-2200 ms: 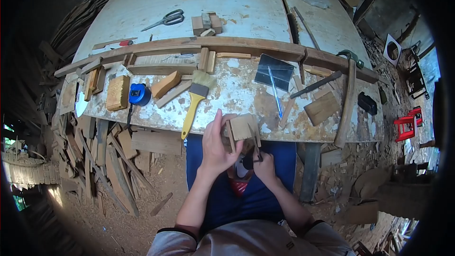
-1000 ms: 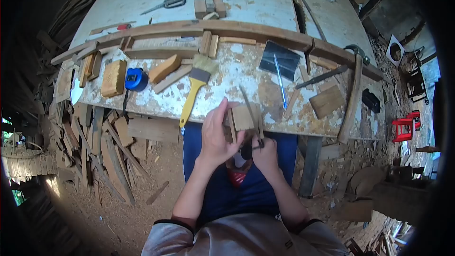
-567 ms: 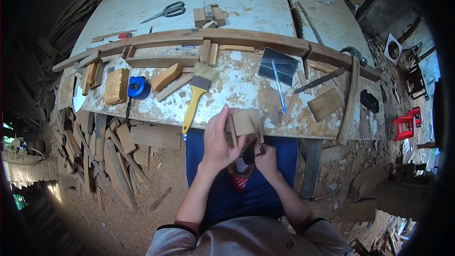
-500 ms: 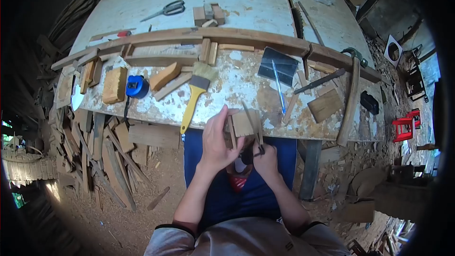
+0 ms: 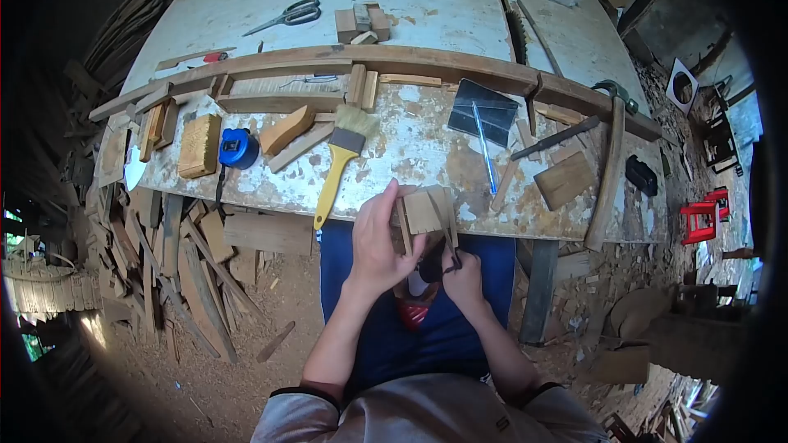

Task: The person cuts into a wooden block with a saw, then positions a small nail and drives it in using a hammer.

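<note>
At the bench's front edge, over my lap, my left hand (image 5: 379, 238) grips a small wooden block (image 5: 424, 214) with notched or slotted sides. Its fingers lie along the left side and the thumb presses the near edge. My right hand (image 5: 462, 279) is closed around the dark handle of a thin-bladed tool (image 5: 451, 235). The blade runs up along the right side of the block; I cannot tell its exact kind. Closest on the bench are a yellow-handled paintbrush (image 5: 335, 180) to the left and a blue-and-white pen (image 5: 484, 148) to the right, lying across a dark flat sheet (image 5: 502, 107).
A long wooden rail (image 5: 443, 59) crosses the bench (image 5: 394, 156). Left lie a blue tape measure (image 5: 238, 149) and wood blocks (image 5: 199, 146). Right are a hammer (image 5: 607, 172), a file (image 5: 558, 138) and a dark block (image 5: 641, 175). Scissors (image 5: 287, 16) lie behind; scrap wood (image 5: 201, 287) fills the floor.
The blade in my right hand has slid down toward me along the block, so less of it shows above. My left hand and the block have barely moved.
</note>
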A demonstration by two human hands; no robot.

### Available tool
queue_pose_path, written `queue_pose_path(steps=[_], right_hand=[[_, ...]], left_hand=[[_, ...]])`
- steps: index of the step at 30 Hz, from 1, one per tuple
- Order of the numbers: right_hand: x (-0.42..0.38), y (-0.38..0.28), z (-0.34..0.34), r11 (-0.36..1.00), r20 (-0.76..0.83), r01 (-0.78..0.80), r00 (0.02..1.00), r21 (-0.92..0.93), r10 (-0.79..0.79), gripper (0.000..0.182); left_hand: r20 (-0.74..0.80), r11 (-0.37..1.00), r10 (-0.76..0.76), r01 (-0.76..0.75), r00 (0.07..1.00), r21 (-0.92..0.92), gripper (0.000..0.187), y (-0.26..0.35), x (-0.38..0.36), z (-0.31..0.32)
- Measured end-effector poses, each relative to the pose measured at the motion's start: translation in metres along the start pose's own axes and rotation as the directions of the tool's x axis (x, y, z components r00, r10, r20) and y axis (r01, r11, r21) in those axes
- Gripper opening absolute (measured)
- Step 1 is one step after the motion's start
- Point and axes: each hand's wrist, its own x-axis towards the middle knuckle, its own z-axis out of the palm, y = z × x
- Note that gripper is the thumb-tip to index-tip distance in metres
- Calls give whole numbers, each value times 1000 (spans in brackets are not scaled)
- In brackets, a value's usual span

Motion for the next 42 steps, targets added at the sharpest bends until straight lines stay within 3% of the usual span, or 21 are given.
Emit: queue_pose_path(steps=[3, 4, 7, 10, 12, 16, 19, 20, 23, 27, 28, 31, 34, 36, 40, 42], right_hand=[[0, -39, -12, 996, -57, 84, 995, -27, -86, 39], [2, -20, -1, 989, -94, 135, 986, -59, -141, 41], [1, 12, 8, 999, 19, -47, 999, 28, 46, 36], [-3, -30, -6, 997, -27, 64, 998, -37, -65, 39], [-2, -22, 1, 989, -103, 128, 986, -70, -135, 41], [-4, 1, 5, 1000, 22, -17, 1000, 4, 17, 34], [-1, -31, -5, 985, -74, 135, 987, -112, -143, 41], [0, -10, 6, 979, -105, 168, 978, -116, -180, 42], [-2, 32, 14, 999, 30, -24, 999, 34, 23, 32], [1, -29, -9, 989, -68, 135, 988, -57, -138, 38], [1, -9, 4, 979, -130, 175, 973, -108, -189, 38], [-1, 40, 20, 1000, 29, -13, 1000, 15, 12, 28], [2, -19, -1, 997, -22, 61, 998, -52, -62, 34], [5, -18, 5, 978, -153, 189, 968, -91, -201, 39], [4, 19, 14, 999, -31, 44, 999, 15, -43, 33], [10, -16, -1, 997, -49, 75, 996, 4, -75, 34]], left_hand=[[17, 998, -54, 54, 998, 12, 104, 0, -5, 1], [10, 999, -34, 34, 999, -7, 104, -1, -4, 2], [7, 1000, -8, 8, 1000, 7, 104, 1, 1, 0], [12, 999, -32, 32, 999, -3, 103, 0, -4, 1], [1, 1000, 3, -3, 1000, -31, 102, -1, 0, 1], [19, 1000, 20, -20, 1000, -10, 102, 0, 3, -3], [43, 999, -54, 54, 998, -7, 102, 2, -2, -3], [30, 999, -25, 26, 999, -39, 103, -1, -1, -1], [6, 1000, 5, -5, 1000, -12, 103, 0, 2, -2], [42, 999, -49, 48, 998, 20, 104, 3, -2, -2], [23, 1000, -3, 3, 1000, -10, 104, -1, 0, -1], [1, 1000, 12, -12, 1000, -1, 104, 0, 2, -1], [15, 1000, -25, 25, 1000, 6, 104, 0, -1, 0], [27, 1000, -12, 13, 1000, -20, 104, -1, -1, -1], [9, 1000, -6, 7, 1000, -13, 104, -1, 1, -1], [16, 1000, -20, 20, 1000, 13, 104, -2, 2, 0]])
